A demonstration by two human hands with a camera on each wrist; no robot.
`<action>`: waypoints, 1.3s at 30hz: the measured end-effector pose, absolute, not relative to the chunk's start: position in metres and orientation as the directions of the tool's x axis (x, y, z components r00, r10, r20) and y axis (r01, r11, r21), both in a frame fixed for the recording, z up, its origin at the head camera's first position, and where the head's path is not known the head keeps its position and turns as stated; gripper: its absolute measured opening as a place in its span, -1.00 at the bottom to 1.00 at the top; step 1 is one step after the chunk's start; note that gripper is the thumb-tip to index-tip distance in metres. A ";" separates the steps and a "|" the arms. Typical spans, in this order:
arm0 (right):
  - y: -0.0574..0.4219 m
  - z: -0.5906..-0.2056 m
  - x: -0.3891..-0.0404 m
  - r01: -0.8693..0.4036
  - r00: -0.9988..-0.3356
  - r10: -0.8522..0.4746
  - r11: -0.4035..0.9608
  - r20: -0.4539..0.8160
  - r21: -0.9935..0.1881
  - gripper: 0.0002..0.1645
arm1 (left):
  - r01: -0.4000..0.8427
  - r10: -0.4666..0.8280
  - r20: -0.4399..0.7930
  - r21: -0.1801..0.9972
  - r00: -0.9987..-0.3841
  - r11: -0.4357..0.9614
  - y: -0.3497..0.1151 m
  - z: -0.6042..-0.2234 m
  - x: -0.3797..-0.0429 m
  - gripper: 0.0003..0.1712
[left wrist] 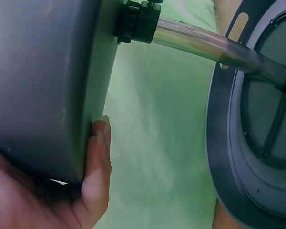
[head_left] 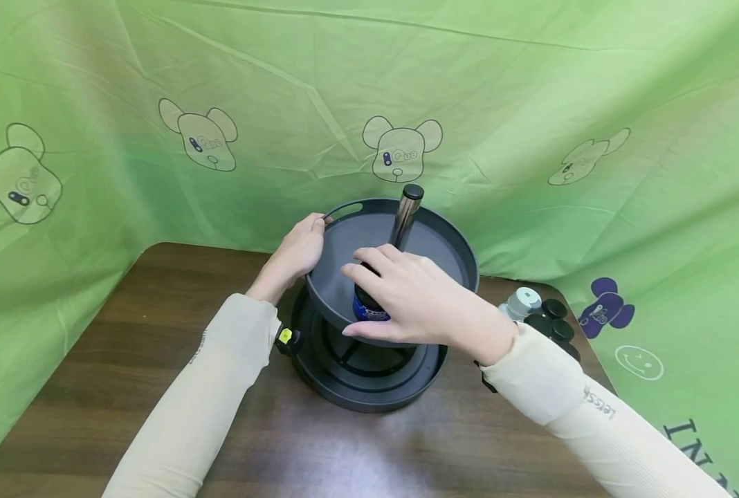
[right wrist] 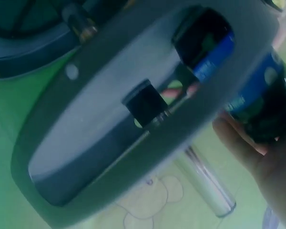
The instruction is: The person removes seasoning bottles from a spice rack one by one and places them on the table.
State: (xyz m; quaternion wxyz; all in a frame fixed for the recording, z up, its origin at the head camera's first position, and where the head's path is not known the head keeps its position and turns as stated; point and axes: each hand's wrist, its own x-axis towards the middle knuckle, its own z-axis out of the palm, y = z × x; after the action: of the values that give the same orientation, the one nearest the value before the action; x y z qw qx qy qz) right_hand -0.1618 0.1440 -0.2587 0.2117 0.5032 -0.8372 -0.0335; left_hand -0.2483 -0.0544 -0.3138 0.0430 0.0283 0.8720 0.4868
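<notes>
A dark grey two-tier round rack stands on the table. Its upper tray is tilted, and a shiny metal pole rises through it. My left hand grips the upper tray's left rim near a handle slot; in the left wrist view its fingers curl against the underside. Over the upper tray, my right hand holds a dark jar with a blue label from above. The right wrist view shows this jar partly behind the tray wall. Below is the lower tray, with a ribbed centre.
A clear bottle with a white lid and several black-capped containers stand at the table's right edge. The brown wooden table backs onto a green printed cloth.
</notes>
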 end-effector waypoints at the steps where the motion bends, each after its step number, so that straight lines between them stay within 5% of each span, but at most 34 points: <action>1: 0.143 -0.260 -0.162 -0.829 -0.398 -0.858 0.487 0.324 0.273 -0.24 | 0.008 0.091 -0.047 0.852 -0.995 0.523 -0.054 -0.314 -0.248 -0.50; 19: 0.146 -0.262 -0.162 -0.842 -0.424 -0.854 0.494 0.300 0.216 -0.69 | 0.008 0.094 -0.047 0.857 -0.994 0.514 -0.054 -0.314 -0.248 -0.51; 39: 0.156 -0.242 -0.159 -0.882 -0.410 -0.876 0.452 0.255 0.134 -0.67 | -0.017 0.088 -0.073 0.854 -0.993 0.520 -0.054 -0.313 -0.248 -0.49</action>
State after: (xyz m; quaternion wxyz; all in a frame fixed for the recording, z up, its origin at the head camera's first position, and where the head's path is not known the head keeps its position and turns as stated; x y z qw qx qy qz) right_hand -0.1587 0.1559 -0.2421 0.1454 0.5236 -0.8394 0.0107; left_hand -0.2477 -0.0541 -0.3131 0.0537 0.0204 0.8700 0.4896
